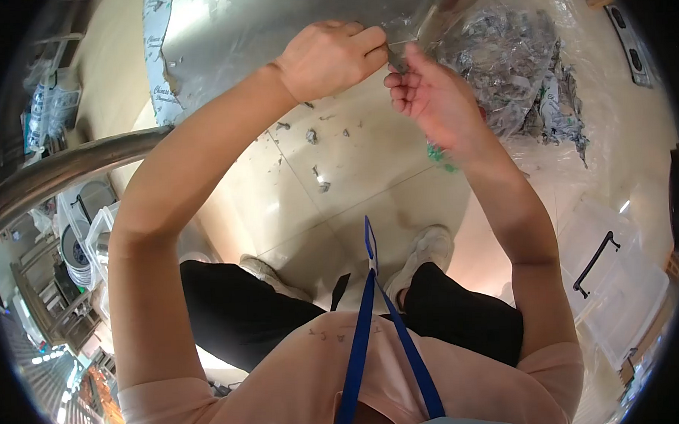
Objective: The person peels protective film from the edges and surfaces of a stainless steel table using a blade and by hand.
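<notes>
My left hand [333, 60] is closed at the edge of a shiny metal sheet [248, 54], its fingers curled under. Facing it, my right hand [444, 107] has curled fingers and a raised thumb. A thin, pale strand or edge shows between the two hands, too small to name. What either hand pinches is hidden by the fingers. Printed protective film [161, 87] lies along the left side of the metal. Just right of my right hand sits a clear plastic bag [502, 60] full of crumpled film scraps.
Small grey scraps [312, 137] lie on the tiled floor below my hands. A curved metal tube [76, 165] runs in from the left. At the right stands a clear plastic box [619, 284] with a black handle. Green material [441, 157] shows beneath my right wrist.
</notes>
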{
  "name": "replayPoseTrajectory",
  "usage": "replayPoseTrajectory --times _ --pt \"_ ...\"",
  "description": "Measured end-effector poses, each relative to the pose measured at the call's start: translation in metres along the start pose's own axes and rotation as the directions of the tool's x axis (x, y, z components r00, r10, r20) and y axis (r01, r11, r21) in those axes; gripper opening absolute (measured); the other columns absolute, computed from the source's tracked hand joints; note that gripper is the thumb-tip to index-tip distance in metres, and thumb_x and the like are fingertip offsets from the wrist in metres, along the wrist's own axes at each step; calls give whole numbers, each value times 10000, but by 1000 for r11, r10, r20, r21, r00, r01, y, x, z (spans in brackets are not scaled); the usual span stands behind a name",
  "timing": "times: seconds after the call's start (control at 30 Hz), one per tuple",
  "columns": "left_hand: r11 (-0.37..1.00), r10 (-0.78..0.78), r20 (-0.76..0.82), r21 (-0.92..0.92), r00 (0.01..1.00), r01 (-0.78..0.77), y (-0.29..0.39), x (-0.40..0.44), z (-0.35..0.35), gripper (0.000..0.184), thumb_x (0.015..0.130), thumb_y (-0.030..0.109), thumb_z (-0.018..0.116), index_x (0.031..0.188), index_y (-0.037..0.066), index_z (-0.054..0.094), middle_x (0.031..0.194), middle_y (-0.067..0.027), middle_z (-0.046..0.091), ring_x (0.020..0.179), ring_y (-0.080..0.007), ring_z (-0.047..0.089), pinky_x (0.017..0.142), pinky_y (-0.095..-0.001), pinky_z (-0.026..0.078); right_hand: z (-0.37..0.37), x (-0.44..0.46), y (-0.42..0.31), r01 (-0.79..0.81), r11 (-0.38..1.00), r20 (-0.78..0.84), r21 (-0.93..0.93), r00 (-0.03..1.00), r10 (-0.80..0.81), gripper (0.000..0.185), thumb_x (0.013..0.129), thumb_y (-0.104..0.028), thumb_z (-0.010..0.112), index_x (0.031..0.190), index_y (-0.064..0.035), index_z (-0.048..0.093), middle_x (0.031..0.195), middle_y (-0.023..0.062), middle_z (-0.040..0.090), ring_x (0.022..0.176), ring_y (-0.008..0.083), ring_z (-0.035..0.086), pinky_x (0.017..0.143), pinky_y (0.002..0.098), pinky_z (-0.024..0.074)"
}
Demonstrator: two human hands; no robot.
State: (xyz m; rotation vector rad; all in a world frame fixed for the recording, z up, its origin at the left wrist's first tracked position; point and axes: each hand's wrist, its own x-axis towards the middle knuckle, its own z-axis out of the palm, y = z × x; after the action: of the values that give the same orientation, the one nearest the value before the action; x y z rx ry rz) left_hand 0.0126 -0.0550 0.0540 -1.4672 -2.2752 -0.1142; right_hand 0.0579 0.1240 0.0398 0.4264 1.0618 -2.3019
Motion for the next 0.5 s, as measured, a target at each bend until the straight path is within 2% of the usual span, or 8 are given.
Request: replayPoseTrajectory --times 0.07,0.17,0.2,0.23,0.27,0.37,0.47,0.5 --pt "1000 19 1 -19 1000 -19 -2 -5 8 78 661 97 525 735 83 546 799 -16 498 668 -160 564 556 -272 476 -8 11 9 -47 997 35 57 998 45 188 832 -224 554 811 -39 525 712 61 560 605 122 516 559 230 427" --pt "932 -299 20 -207 954 296 3 -7 16 106 697 87 522 788 61 570 793 -23 576 675 -181 588 575 -289 483 -10 18 18 -43 993 -19 113 999 46 106 829 -168 555 806 -65 540 699 26 540 603 96 493 557 217 419" --pt "776 -530 96 -347 843 527 4 -6 17 133 729 96 513 837 34 562 793 -44 588 661 -179 595 573 -279 485 -11 21 22 -11 990 -32 140 999 16 114 828 -162 557 806 -52 537 699 33 542 594 100 492 549 221 420" --pt "544 -706 206 -455 678 705 6 -4 19 166 761 106 504 885 8 554 792 -65 599 646 -177 601 572 -270 487 -13 25 26 23 985 -49 169 999 -15 121 826 -157 559 807 -40 533 700 40 543 585 105 490 540 226 420" --pt "261 -812 339 -518 476 814 8 -1 21 201 793 115 495 933 -19 546 792 -86 611 631 -175 607 571 -260 489 -14 28 27 59 978 -66 198 997 -46 129 824 -152 561 807 -27 530 701 48 544 575 110 488 532 231 421" --pt "71 -733 571 -475 369 877 5 24 16 265 827 157 460 980 -48 530 729 -126 624 590 -160 613 587 -261 491 -10 34 31 104 976 -118 191 990 -83 117 825 -141 557 806 -29 532 702 48 544 576 112 489 524 234 419" --pt "92 -643 707 -312 296 945 -8 47 17 278 825 164 469 1003 -39 531 832 -137 611 713 -193 611 671 -299 490 -9 38 34 90 967 -107 240 992 -66 116 823 -143 560 818 -30 536 699 53 543 575 115 489 522 236 417" --pt "167 -710 625 -298 324 940 -11 48 29 261 803 203 484 905 -22 565 801 -161 605 730 -244 603 681 -334 483 -10 40 35 88 962 -105 258 993 -63 116 822 -143 561 825 -29 538 699 54 542 575 117 488 520 238 417"
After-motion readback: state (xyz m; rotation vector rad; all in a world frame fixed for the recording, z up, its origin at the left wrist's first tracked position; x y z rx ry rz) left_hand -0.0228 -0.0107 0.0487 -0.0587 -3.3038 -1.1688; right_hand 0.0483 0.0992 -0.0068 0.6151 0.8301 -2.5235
